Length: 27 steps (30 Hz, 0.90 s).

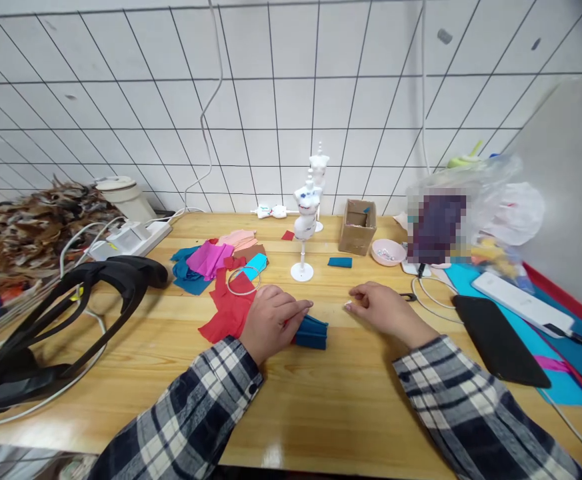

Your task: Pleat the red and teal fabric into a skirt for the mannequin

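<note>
My left hand (273, 320) lies on the wooden table (321, 407), fingers curled over a folded piece of blue fabric (313, 333) and pressing it down. Just left of it lies a red cloth (228, 310) with a thin wire ring (243, 280) on top. My right hand (381, 309) rests on the table to the right, fingers loosely curled, holding nothing I can see. Behind the hands stand two small white mannequins (307, 220) on stands.
A heap of coloured fabric scraps (211, 260) lies at the back left. A cardboard box (358, 227), a pink bowl (388, 251), a small blue scrap (339, 263), a black phone (498, 340), a power strip (131, 240) and a black headset (71, 300) also stand around.
</note>
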{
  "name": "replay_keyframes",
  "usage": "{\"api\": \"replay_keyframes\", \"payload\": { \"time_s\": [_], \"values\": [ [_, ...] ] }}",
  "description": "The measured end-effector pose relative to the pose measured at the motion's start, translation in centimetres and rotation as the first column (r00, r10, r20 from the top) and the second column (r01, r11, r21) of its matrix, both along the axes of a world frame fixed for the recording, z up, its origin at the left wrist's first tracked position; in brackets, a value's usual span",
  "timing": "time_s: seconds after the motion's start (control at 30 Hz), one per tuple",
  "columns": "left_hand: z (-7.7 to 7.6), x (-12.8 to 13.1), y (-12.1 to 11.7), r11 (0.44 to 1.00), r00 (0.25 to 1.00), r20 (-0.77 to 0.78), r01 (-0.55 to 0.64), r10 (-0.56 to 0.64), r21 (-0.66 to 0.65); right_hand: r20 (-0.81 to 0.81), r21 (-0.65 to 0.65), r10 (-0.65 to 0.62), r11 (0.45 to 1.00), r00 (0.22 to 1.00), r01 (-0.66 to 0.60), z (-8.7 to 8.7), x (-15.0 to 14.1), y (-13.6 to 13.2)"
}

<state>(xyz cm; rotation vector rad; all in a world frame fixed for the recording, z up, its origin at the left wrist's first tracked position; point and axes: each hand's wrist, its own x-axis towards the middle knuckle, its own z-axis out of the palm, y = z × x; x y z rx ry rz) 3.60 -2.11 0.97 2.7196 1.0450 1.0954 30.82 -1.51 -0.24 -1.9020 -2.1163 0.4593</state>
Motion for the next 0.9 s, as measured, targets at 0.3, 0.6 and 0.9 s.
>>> {"api": "replay_keyframes", "payload": {
  "time_s": [0.3,0.6,0.9],
  "values": [
    [0.1,-0.1,-0.1,1.000,1.000,0.030,-0.008,0.009,-0.014,0.367,0.057,0.115,0.988,0.923,-0.146,-0.2,-3.3,-1.0],
    [0.0,-0.2,0.1,1.000,1.000,0.026,0.008,-0.008,-0.013,-0.132,0.669,-0.179,0.710,0.975,0.220,9.9,1.7,9.0],
    [0.1,-0.9,0.2,0.998,0.999,0.005,0.041,-0.041,0.055,-0.040,0.600,-0.289,0.759,0.957,0.254,6.2,3.3,12.6]
  ]
}}
